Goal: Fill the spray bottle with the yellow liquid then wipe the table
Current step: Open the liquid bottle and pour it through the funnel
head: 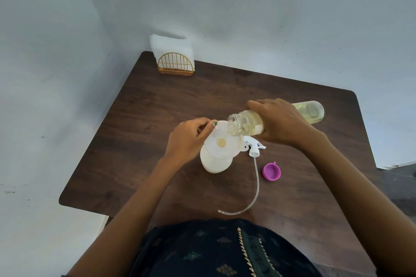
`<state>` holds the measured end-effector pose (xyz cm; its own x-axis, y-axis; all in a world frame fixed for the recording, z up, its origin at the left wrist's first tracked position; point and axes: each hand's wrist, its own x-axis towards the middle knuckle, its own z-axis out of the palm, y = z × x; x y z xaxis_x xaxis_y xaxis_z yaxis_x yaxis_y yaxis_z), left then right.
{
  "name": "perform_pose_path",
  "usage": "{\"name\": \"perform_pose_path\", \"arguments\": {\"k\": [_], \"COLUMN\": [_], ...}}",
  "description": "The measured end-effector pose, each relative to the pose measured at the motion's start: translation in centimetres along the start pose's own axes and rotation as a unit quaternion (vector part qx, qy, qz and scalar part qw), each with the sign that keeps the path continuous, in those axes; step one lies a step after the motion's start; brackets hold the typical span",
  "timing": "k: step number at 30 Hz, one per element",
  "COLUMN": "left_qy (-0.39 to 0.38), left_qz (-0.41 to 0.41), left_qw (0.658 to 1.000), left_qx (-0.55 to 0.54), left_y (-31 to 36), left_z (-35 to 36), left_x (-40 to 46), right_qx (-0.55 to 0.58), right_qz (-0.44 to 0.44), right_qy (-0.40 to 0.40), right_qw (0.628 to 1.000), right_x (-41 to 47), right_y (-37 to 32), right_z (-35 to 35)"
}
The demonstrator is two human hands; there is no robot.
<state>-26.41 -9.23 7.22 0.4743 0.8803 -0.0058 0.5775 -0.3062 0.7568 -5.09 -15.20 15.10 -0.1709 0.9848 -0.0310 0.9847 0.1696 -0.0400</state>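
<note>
- Right grip: fingers curled round the middle of the clear plastic bottle of yellow liquid, holding it tipped near flat, open neck pointing toward the left grip.
- Bottle base sticks out past the far side of the right grip; yellow liquid pooled along its lower side.
- Bottle mouth sits above the rim of the translucent white plastic funnel. Cannot tell if liquid is crossing the lip.
- Left grip: thumb and fingers pinch the funnel's rim on its own side, steadying it. Fingers narrow, closed on the rim.
- Funnel stands in the neck of the round white translucent spray bottle, just below and beside the left grip, upright on the dark brown wooden bench. A yellowish spot shows at the funnel throat.
- White plastic trigger spray head lies on the bench directly under the right grip, touching or just beside the funnel's tab; cannot tell which.
- Its clear dip tube curves away from the head toward the person's body, ending near the bench's near edge.
- Small magenta plastic cap lies open side up, near the dip tube, below the right wrist, apart from both grips.
- Gold wire holder with white paper napkins stands at the bench's far corner against the wall, well apart from both grips.
- Nothing stands between bottle mouth and funnel; the spray head is the nearest clutter to the pour.
</note>
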Motion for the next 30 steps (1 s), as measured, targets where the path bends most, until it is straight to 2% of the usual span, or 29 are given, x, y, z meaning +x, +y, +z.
{"name": "perform_pose_path", "arguments": {"k": [30], "left_qy": [-0.007], "left_qz": [-0.01], "left_qw": [1.0], "left_qx": [-0.003], "left_y": [-0.1], "left_z": [0.05], "left_x": [0.03], "right_qx": [-0.008], "right_qz": [-0.012], "right_qy": [0.01], "right_qw": [1.0], "right_x": [0.31], "right_y": [0.1], "right_z": [-0.24]}}
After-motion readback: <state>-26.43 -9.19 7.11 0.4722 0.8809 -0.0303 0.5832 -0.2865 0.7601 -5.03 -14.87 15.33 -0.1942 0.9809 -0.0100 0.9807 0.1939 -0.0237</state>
